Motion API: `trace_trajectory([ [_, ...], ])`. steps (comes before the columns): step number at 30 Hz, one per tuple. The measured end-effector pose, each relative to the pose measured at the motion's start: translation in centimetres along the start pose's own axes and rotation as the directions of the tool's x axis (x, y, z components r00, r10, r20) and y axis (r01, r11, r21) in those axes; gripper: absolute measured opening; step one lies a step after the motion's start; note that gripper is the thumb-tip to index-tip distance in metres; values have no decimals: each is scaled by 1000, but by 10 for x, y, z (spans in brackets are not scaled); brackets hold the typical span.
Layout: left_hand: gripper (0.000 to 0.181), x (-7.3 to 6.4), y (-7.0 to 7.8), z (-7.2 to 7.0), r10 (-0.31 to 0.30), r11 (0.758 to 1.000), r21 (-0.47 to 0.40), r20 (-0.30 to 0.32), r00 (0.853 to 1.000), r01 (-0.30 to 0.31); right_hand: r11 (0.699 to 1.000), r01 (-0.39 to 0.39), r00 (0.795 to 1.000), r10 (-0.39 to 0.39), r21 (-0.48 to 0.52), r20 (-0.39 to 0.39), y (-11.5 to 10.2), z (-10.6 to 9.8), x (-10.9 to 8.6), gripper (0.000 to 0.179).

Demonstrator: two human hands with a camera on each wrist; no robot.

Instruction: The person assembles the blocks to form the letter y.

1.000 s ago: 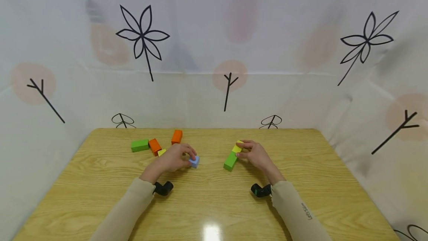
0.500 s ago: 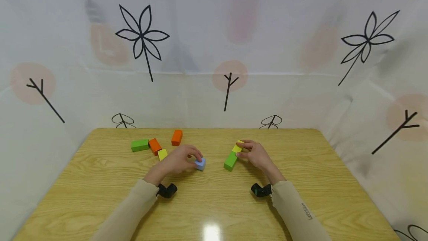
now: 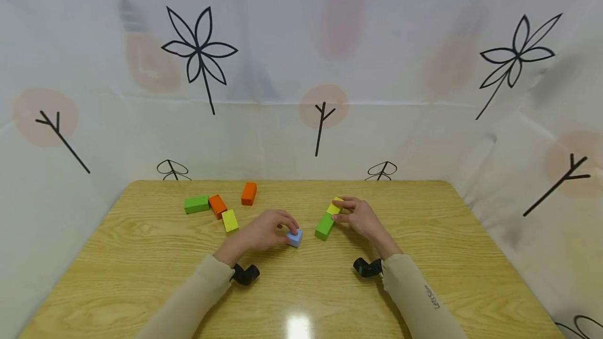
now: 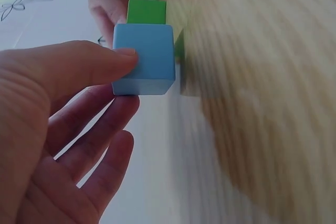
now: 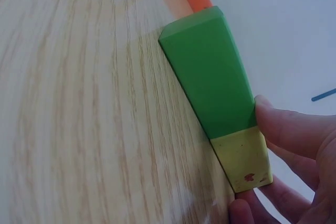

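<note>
My left hand (image 3: 266, 230) pinches a small light-blue block (image 3: 295, 238) between thumb and fingers, just left of a green block (image 3: 324, 227). In the left wrist view the thumb lies across the near face of the blue block (image 4: 144, 53), with the remaining fingers spread below. My right hand (image 3: 359, 219) grips a yellow block (image 5: 241, 158) that sits end to end with the green block (image 5: 210, 77), forming one row on the table. The thumb is at the seam between the two; other fingers curl behind the yellow block's far end.
Left of the hands lie another green block (image 3: 196, 204), an orange block (image 3: 218, 206) and a yellow block (image 3: 230, 221) close together. A second orange block (image 3: 249, 193) lies behind them. A patterned cloth (image 3: 264, 140) hangs past the wooden table's (image 3: 405, 190) far edge.
My left hand has moved right and slightly nearer to me with the blue block, uncovering the yellow block at left. My right hand and its row of blocks stay put.
</note>
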State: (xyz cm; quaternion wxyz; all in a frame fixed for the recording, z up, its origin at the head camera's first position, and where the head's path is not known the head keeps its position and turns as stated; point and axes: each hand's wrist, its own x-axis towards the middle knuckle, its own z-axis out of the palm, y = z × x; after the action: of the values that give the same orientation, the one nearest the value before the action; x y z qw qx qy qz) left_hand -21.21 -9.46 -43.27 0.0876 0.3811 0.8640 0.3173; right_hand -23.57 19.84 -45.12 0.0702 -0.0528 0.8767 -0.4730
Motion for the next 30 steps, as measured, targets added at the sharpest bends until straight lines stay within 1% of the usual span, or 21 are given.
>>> trace_trajectory([
  [5, 11, 6, 10, 8, -3, 1000, -19, 25, 1000, 3, 1000, 1, 1000, -1, -9, -6, 1, 0, 0, 50],
  [9, 11, 12, 17, 14, 27, 999, -23, 27, 999, -26, 1000, 3, 1000, -3, -12, -9, 1, -1, 0, 50],
  [12, 10, 16, 20, 18, 45, 999, -7, 25, 999, -45, 1000, 3, 1000, -3, -16, -9, 0, -1, -1, 50],
  [14, 10, 18, 21, 21, 50, 999, 2, 24, 998, -50, 1000, 4, 1000, -4, -20, -8, -1, -1, -1, 50],
  [20, 10, 23, 23, 25, 29, 1000, 10, 35, 999, -29, 1000, 7, 1000, -7, -20, -2, -1, 0, -1, 49],
  [25, 10, 25, 24, 26, 37, 998, 47, 42, 998, -39, 1000, 8, 1000, -8, -30, -5, 0, -1, 0, 49],
  [30, 10, 27, 24, 27, 37, 998, 58, 48, 998, -40, 1000, 4, 1000, -4, -28, -7, 0, 0, 0, 50],
])
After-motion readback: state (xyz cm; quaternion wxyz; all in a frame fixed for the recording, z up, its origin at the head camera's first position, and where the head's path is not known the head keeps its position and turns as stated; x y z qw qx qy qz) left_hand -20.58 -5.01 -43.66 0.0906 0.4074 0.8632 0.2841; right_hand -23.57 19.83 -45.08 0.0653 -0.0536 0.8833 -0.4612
